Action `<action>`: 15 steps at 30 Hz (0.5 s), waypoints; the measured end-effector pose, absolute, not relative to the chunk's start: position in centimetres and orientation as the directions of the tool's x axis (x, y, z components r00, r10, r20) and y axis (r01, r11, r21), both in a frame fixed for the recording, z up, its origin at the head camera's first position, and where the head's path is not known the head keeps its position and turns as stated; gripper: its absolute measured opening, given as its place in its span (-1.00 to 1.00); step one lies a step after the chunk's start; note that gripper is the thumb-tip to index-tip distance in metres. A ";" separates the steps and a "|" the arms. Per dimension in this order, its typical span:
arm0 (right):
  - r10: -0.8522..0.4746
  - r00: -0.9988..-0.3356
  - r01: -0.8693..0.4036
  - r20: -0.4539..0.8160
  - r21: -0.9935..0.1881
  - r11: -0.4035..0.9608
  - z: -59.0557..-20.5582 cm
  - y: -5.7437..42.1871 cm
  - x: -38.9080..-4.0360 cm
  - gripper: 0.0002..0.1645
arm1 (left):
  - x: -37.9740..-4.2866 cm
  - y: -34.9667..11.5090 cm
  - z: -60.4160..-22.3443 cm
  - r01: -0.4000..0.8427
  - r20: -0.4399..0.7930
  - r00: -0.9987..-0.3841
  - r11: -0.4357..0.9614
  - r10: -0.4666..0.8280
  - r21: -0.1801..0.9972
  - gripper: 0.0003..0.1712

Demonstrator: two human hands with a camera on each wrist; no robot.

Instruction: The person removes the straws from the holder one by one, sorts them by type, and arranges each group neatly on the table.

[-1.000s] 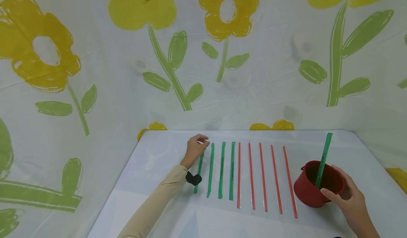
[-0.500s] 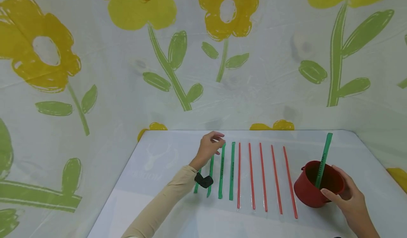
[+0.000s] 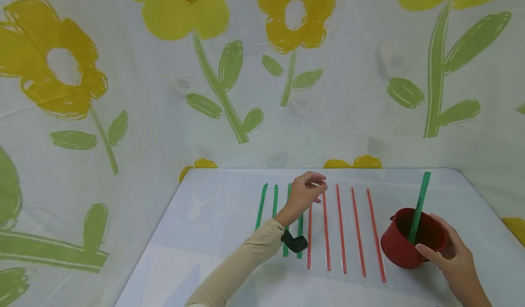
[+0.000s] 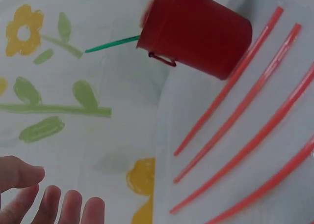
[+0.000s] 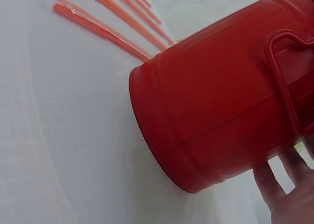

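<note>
My left hand [image 3: 305, 194] hovers over the row of straws with loosely bent fingers and holds nothing. Below it are red straws [image 3: 340, 225] in clear wrappers; its arm partly covers several green-wrapped straws [image 3: 261, 205]. The left wrist view has its fingertips [image 4: 72, 207] with no straw among them. On the right, my right hand [image 3: 455, 258] grips a small red metal bucket [image 3: 395, 243], thumb at the rim, fingers round the outer side. One green-wrapped straw [image 3: 421, 197] leans out of the tilted bucket. Whether the bucket's base touches the table cannot be told.
The straws lie side by side on a white table [image 3: 197, 234], green on the left and red on the right. Behind it hangs a white cloth [image 3: 328, 129] printed with yellow flowers. The bucket stands close beside the rightmost red straw.
My left hand has moved right, from the leftmost green-wrapped straw across the others to above the red straws. My right hand and the bucket have stayed in place.
</note>
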State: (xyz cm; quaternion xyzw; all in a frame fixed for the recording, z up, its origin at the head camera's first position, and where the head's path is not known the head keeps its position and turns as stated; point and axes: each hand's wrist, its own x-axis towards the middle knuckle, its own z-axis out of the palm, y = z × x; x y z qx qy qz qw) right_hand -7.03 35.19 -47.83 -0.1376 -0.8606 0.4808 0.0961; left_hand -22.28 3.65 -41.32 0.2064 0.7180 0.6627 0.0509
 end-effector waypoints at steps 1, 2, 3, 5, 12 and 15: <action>0.328 -0.944 0.145 0.031 -0.855 0.497 -47.8 35.2 -7.0 0.01 | -22.2 4.3 -41.3 0.224 0.199 -0.907 0.026 0.372 0.974 -0.78; 0.328 -0.944 0.144 0.031 -0.856 0.496 -47.8 35.2 -7.0 0.01 | -22.0 4.9 -41.2 0.221 0.198 -0.904 0.019 0.379 0.975 -0.78; 0.327 -0.945 0.142 0.032 -0.857 0.496 -47.8 35.2 -7.0 0.01 | -21.9 5.5 -41.2 0.218 0.197 -0.901 0.010 0.385 0.976 -0.78; 0.326 -0.945 0.141 0.032 -0.858 0.493 -47.8 35.2 -7.0 0.01 | -21.7 6.6 -41.1 0.205 0.190 -0.897 -0.005 0.398 0.979 -0.78; 0.332 -0.943 0.148 0.030 -0.855 0.497 -47.9 35.3 -7.0 0.02 | -21.0 10.4 -40.9 0.158 0.164 -0.895 -0.048 0.415 0.986 -0.76; 0.333 -0.943 0.152 0.026 -0.854 0.497 -47.8 35.2 -7.0 0.02 | -20.6 12.1 -40.7 0.149 0.151 -0.892 -0.038 0.426 0.988 -0.75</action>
